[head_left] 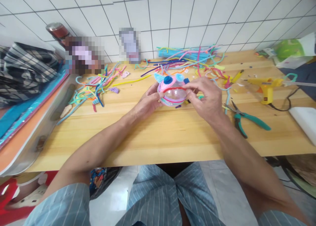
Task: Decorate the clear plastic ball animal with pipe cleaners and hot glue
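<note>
A small craft ball [172, 93] of clear plastic, wrapped in pink and blue fuzzy wire with blue pom-pom eyes and a pointed ear, rests on the wooden table [158, 133] between my hands. My left hand [148, 102] cups its left side with curled fingers. My right hand [204, 96] grips its right side, fingertips pinching the red wire band across its upper front.
Loose coloured fuzzy wires [96, 87] lie scattered left and behind the ball. Green-handled pliers [247, 119] lie to the right, a yellow glue gun [266, 87] with its cord beyond them. A checked cloth [24, 71] and trays [29, 120] sit at the left edge.
</note>
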Action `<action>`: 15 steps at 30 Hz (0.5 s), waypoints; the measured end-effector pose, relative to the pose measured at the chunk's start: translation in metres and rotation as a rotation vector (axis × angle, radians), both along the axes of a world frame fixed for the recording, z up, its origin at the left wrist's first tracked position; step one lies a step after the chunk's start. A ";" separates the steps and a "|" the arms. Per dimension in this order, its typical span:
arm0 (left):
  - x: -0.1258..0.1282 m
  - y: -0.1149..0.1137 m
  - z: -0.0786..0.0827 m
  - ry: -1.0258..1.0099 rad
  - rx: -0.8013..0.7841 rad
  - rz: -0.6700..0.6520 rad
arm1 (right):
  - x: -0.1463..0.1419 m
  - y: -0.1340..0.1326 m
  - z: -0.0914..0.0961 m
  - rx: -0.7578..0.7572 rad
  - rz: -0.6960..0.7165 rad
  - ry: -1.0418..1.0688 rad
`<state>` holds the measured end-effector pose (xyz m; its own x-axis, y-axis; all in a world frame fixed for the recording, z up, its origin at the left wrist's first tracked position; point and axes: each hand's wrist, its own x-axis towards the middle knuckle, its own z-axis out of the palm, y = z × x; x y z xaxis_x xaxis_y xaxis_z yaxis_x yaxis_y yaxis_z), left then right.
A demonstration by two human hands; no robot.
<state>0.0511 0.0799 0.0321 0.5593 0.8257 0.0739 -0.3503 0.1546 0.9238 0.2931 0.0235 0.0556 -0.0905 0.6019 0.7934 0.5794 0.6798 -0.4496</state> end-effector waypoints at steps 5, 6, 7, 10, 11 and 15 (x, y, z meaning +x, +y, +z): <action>0.000 0.001 -0.003 0.003 -0.002 0.036 | -0.002 0.001 -0.002 0.033 -0.027 -0.011; 0.000 0.001 -0.004 0.001 -0.003 0.042 | -0.002 0.000 -0.002 0.024 -0.034 -0.003; 0.000 0.002 -0.004 -0.006 -0.005 0.045 | -0.002 0.000 -0.002 0.013 -0.038 0.009; -0.001 0.003 -0.005 -0.029 -0.014 0.036 | -0.002 0.001 -0.002 -0.017 -0.024 0.060; -0.001 0.004 -0.006 -0.029 -0.021 0.030 | -0.001 0.001 -0.002 -0.038 -0.016 0.078; -0.002 0.006 -0.008 -0.008 -0.056 0.020 | 0.003 0.003 -0.001 -0.133 0.026 0.105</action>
<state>0.0488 0.0860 0.0239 0.5426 0.8394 0.0316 -0.3609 0.1990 0.9111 0.2957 0.0261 0.0541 -0.0285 0.7010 0.7126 0.5075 0.6243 -0.5938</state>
